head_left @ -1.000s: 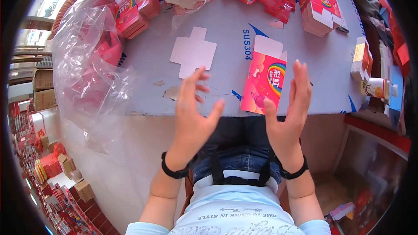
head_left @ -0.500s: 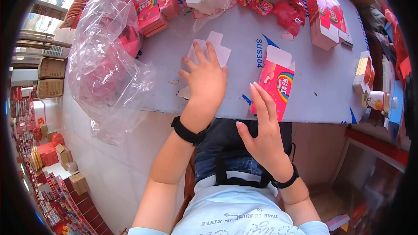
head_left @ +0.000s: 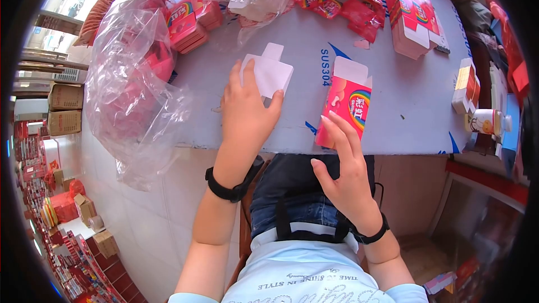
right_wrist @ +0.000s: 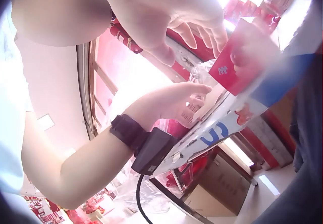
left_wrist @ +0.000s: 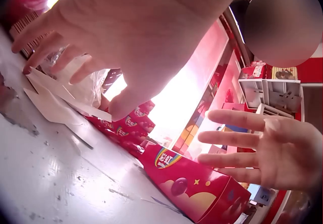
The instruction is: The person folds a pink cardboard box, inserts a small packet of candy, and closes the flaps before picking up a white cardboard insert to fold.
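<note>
On the table, my left hand (head_left: 247, 109) spans the white cross-shaped cardboard piece (head_left: 270, 78). Its fingers lie along the far-left edge and the thumb meets the lower right corner. Seen from the left wrist, part of the cardboard (left_wrist: 70, 100) tilts up between fingertips and thumb, over another flap. My right hand (head_left: 349, 177) hovers by the near end of a red Skittles box (head_left: 349, 104), fingers loosely extended and holding nothing. Its fingertips overlap the box's lower part in the head view. The box lies with a white end flap pointing away.
A clear plastic bag (head_left: 126, 95) with pink contents hangs over the left edge. Stacked red boxes (head_left: 193, 14) stand behind it. Red candy packets (head_left: 359, 17) lie at the back, flat boxes (head_left: 410, 17) at the back right. A small bottle (head_left: 487, 122) stands far right.
My left hand has reached forward onto the white cardboard, first spread flat over it, now gripping its edges. The right hand has drawn back and turned lower beside the Skittles box.
</note>
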`<state>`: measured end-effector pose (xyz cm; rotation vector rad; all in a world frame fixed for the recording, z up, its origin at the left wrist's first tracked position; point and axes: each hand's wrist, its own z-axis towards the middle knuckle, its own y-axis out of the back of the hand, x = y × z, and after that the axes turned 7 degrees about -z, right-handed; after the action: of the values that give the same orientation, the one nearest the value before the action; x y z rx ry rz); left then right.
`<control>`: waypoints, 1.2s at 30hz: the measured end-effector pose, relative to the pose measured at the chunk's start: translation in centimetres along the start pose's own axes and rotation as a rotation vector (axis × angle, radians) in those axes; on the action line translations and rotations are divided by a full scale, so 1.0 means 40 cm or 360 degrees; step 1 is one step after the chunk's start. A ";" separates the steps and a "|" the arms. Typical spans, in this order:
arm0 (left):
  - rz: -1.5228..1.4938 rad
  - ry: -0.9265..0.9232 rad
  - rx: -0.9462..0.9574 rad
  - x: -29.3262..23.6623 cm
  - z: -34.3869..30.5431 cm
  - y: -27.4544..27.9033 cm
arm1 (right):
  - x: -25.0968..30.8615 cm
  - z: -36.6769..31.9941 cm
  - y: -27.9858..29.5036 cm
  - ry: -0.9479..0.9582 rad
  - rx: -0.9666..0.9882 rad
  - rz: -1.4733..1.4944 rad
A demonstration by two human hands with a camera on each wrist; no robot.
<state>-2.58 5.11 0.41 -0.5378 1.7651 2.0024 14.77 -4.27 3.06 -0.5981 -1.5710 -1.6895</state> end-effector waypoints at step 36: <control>-0.2250 0.0397 0.1375 -0.091 -0.203 0.040 | -0.021 -0.030 0.076 -0.0362 -0.0178 0.0768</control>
<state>-0.28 -3.34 2.71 -1.2245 1.3986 0.2016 17.81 -5.19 4.19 -1.1590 -1.3447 -1.3804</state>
